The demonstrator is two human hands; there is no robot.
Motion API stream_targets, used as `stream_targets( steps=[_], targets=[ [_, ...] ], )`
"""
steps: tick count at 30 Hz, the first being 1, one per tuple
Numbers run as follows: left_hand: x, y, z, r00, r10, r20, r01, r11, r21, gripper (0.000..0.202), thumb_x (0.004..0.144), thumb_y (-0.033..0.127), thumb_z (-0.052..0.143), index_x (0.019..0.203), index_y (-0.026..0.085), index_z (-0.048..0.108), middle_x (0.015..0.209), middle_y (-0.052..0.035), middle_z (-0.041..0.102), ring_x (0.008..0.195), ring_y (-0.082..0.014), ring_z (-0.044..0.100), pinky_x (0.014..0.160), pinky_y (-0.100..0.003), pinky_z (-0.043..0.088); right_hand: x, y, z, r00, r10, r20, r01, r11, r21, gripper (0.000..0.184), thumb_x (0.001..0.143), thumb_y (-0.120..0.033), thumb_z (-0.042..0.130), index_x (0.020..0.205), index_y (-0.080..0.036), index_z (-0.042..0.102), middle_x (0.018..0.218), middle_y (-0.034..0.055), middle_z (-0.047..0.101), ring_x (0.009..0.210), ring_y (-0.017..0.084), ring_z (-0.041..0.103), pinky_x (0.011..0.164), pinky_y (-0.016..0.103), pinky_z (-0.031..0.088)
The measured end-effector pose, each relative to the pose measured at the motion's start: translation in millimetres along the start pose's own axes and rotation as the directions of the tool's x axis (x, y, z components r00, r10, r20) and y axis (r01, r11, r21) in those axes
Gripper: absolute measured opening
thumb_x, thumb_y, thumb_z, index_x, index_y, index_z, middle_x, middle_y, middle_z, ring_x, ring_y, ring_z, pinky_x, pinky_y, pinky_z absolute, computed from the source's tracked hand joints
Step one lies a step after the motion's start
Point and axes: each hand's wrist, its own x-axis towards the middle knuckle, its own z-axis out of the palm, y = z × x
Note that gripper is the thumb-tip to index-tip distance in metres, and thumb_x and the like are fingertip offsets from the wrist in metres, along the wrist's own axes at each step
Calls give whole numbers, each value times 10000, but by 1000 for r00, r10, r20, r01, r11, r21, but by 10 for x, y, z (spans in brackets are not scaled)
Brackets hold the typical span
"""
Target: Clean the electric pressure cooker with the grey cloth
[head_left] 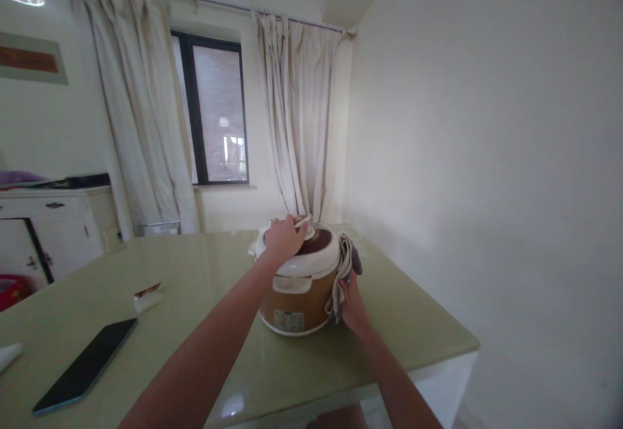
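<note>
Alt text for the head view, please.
A person's left hand is on the lid of a brown and white cooker; the right hand holds a cloth against the cooker's side. A dark flat device lies on the green table.

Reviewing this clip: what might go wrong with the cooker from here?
1. The right hand holds a bunched cloth against the side of the cooker; a hard sideways push might slide it across the glossy tabletop.
2. The left hand is on the lid, so uneven pressure there could tip or shift the cooker.
</note>
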Motion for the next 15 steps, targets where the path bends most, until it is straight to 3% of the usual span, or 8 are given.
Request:
stream_targets(
  steps=[3,5,8,10,12,13,15],
  targets=[
    [-32,-66,-53,993,104,-54,-97,989,114,599,1028,624,428,1156,114,715,1136,-258,758,1190,-418,672,1128,-581,356,299,45,-71,990,114,78,-123,984,127,842,973,-811,426,1563,-219,529,1493,203,638,1422,354,584,1195,582,444],
    [14,-230,-76,979,196,-56,-190,976,105,613,1035,652,389,1089,153,741,1120,-232,759,1161,-413,679,1169,-631,283,391,41,-81,994,98,37,-101,991,87,807,993,-784,427,1503,-184,602,1412,224,689,1359,366,637,1123,560,506],
    [136,-547,-50,965,261,-18,-262,962,-73,589,1031,672,361,1098,246,762,1160,-165,748,1193,-372,664,1155,-589,347,361,-83,-75,993,-47,-110,42,998,-47,680,1067,-672,379,1498,-199,612,1332,187,736,1291,328,680,1061,543,546],
    [203,-719,10,977,212,7,-203,943,-265,623,1040,672,295,1198,282,755,1253,-135,728,1258,-335,640,1135,-514,414,279,-308,-90,970,-185,-156,167,979,-120,598,1104,-574,362,1556,-231,552,1382,155,716,1312,295,659,1068,534,541],
    [238,-822,77,991,129,43,-102,914,-393,723,1047,677,203,1262,259,751,1323,-134,706,1294,-324,630,1129,-474,442,215,-663,-121,943,-325,-68,308,933,-188,537,1123,-483,360,1583,-259,525,1503,132,644,1402,276,581,1119,511,495],
    [244,-850,105,994,89,61,-55,904,-424,772,1042,692,177,1259,237,761,1329,-140,705,1292,-330,634,1133,-468,444,212,-877,-134,920,-391,42,390,893,-227,509,1121,-464,378,1559,-278,560,1528,112,629,1428,278,547,1149,507,456],
    [248,-884,134,996,46,77,-6,891,-455,826,1024,734,173,1246,218,778,1313,-140,715,1287,-344,639,1150,-464,436,293,-1321,-129,821,-452,349,555,776,-300,458,1093,-472,484,1515,-348,611,1513,58,651,1395,282,545,1190,507,369]
  ],
)
